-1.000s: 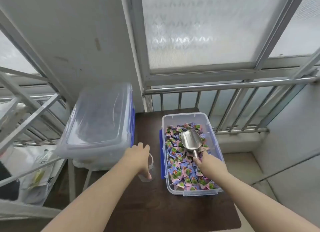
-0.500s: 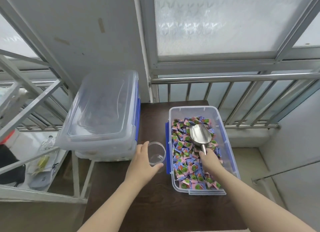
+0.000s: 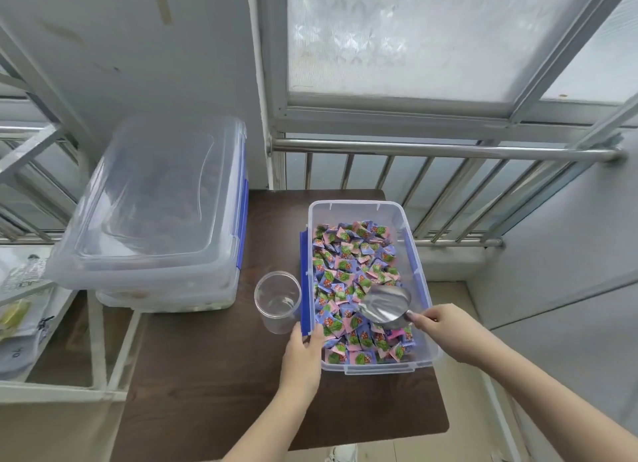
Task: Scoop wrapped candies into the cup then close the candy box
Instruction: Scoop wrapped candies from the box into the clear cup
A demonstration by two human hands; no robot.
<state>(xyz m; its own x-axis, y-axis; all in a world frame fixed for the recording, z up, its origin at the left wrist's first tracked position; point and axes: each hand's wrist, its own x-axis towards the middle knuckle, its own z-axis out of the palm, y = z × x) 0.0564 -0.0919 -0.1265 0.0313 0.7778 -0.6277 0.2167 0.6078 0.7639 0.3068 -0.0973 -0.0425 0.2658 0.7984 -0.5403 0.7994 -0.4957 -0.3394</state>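
Clear plastic forms the open candy box (image 3: 423, 282), which sits on the dark brown table (image 3: 207, 375) and is filled with wrapped candies (image 3: 348, 254) in purple, pink and green. The right hand (image 3: 445, 327) is closed around the handle of a metal scoop (image 3: 386, 304), whose empty bowl rests on the candies toward the box's near right side. The left hand (image 3: 303, 354) grips the box's near left corner, by the blue latch. An empty transparent cup (image 3: 278, 301) stands upright just beside the box's left wall. A lidded container (image 3: 155, 213) rests farther left.
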